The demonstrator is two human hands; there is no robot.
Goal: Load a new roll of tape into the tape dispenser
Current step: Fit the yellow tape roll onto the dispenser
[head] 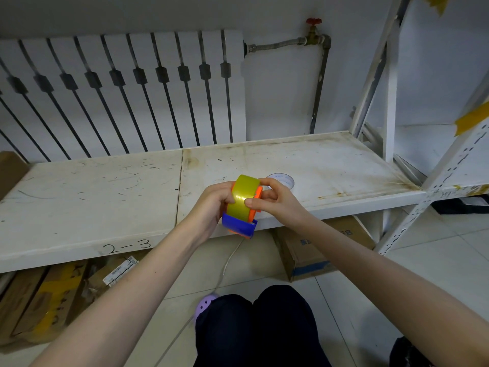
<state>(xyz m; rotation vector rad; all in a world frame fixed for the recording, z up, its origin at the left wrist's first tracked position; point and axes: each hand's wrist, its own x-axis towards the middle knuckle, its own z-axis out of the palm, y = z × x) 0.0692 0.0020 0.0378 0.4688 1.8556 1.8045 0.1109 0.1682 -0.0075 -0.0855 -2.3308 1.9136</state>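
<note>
My left hand (pixel 211 205) clasped the tape dispenser (pixel 239 226) | my right hand (pixel 275 201) pinched its yellow tape roll (pixel 242 198) | spare clear roll (pixel 284 180) behind dispenser, on shelf (pixel 105 192)

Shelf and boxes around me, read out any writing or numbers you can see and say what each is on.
"2-3": handwritten on the front edge of the shelf.
Blue print on the box under the shelf: too blurred to read.
Label on the cardboard lower left: too small to read.
Clear roll on the shelf: faint marks, unreadable.
</note>
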